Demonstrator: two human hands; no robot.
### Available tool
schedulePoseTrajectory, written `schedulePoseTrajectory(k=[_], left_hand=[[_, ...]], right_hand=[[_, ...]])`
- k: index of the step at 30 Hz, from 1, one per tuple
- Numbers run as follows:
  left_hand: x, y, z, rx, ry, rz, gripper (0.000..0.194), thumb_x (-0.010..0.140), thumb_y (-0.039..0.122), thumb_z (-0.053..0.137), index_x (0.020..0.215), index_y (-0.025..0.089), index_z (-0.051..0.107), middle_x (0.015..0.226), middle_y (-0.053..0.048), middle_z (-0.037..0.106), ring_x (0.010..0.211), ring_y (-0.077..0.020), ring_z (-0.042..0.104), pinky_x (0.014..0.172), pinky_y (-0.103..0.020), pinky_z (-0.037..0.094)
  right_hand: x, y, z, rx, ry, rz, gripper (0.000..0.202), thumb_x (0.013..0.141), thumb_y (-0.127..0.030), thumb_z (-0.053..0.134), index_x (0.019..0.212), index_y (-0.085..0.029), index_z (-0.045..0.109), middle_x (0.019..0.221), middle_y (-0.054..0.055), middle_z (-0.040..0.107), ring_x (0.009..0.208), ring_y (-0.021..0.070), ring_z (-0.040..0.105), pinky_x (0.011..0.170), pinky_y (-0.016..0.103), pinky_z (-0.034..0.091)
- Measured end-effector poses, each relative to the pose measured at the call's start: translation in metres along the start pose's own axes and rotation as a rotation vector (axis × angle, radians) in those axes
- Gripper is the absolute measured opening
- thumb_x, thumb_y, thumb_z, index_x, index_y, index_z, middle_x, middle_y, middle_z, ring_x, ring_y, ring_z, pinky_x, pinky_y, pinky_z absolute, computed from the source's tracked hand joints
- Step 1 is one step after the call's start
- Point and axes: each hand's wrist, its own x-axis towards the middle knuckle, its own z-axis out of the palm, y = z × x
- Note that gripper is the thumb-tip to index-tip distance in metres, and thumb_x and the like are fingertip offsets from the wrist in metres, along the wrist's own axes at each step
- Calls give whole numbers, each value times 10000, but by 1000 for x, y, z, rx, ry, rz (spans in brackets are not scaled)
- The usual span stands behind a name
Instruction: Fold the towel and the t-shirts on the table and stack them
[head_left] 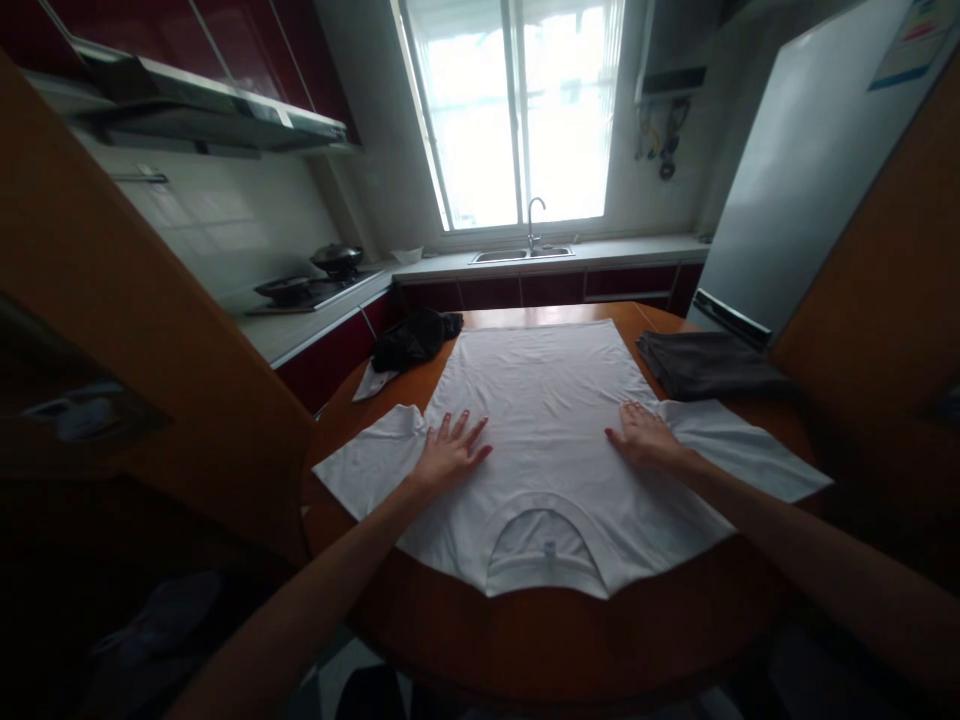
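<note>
A white short-sleeved T-shirt (551,400) lies spread out on the round wooden table (570,640), its neckline toward me and its hem toward the window. My left hand (452,450) rests flat on the shirt near the left sleeve, fingers spread. On the other side, my right hand (643,435) lies flat on the cloth near the right sleeve, its thumb apart from the other fingers. Neither hand holds anything. The shirt has some small wrinkles across its middle.
Dark folded cloth (712,365) lies at the table's right back edge, a black cloth bundle (416,340) at the left back. Beyond are a sink (523,255), a stove (315,290) with pans and a fridge (802,160). Orange-brown panels flank the table.
</note>
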Motion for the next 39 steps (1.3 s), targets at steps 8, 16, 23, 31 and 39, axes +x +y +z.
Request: schedulePoseTrajectory(k=[8,16,23,31,39], left_hand=[[83,71,8,-52,60,185,655,1028,626,220,1594,305,298,1684,-75,204,1547,-346,148,1189,-631,199],[97,-15,10,-14,-70,92,679,1017,646,183,1609,318,245,1698,-69,131,1555,-347,87,1209,-589,145],[111,-32,6,19,9,-25,698,1025,621,179,1616,255,240,1690,-112,158,1554,-361,96,1198,-629,149],[191,75,14,-104,7,259,623,1040,583,213,1595,308,284,1684,-65,210,1552,-326,140,1203,-623,171],[207,-61,6,-28,-55,-19,650,1036,589,160,1600,289,279,1692,-69,168,1553,-330,130,1205,-607,154]], right_hand=[[50,-103,-22,169,77,-266,677,1032,-450,308,1589,-70,253,1669,175,188,1551,270,154,1228,520,162],[65,-9,-4,63,65,-66,730,1027,-492,234,1574,-9,270,1658,192,216,1543,275,184,1238,477,148],[93,-11,-10,85,97,67,734,1026,-496,268,1558,8,301,1653,223,207,1547,305,154,1238,463,144],[149,-90,-8,168,60,-224,639,1022,-394,293,1575,-74,292,1671,163,192,1551,269,152,1231,506,150],[174,25,-2,94,127,136,740,1011,-484,231,1558,9,297,1647,223,232,1537,307,189,1237,458,133]])
